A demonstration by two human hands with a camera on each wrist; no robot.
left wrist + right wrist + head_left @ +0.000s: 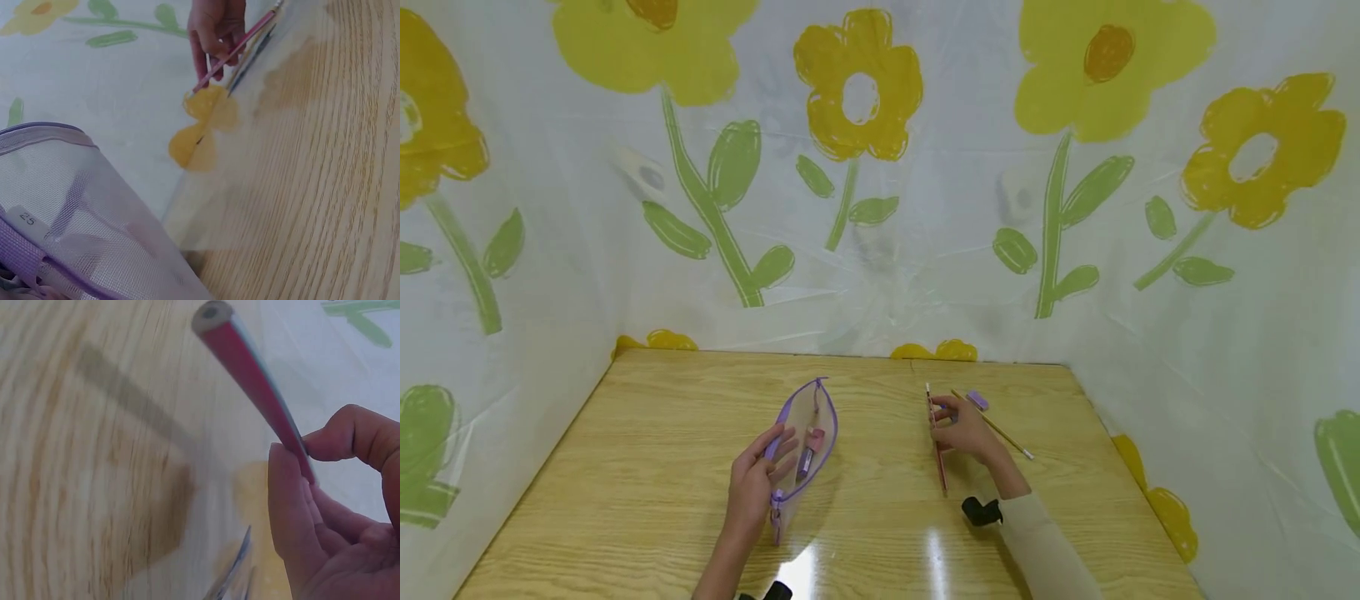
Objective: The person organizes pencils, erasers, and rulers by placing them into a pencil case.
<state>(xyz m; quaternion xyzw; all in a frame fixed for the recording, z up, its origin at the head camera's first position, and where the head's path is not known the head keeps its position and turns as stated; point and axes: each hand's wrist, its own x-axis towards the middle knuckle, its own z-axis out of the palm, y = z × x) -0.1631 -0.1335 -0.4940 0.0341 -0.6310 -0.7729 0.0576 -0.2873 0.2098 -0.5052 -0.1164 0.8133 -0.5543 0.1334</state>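
Pinching the red pencil fore-and-aft, the right hand sits right of the pouch. The left hand grips the pouch.

The pencil is red, the mesh pouch whitish and purple-edged. Yellow flowers pattern the white backdrop.

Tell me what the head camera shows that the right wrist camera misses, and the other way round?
Only the head view shows the left hand holding the open mesh pouch, and the small purple block, perhaps an eraser. Only the right wrist view plainly shows the flat end of the red pencil, with its dark core. Both show the right hand pinching that pencil, the wooden table and parts of the white flower-print sheet.
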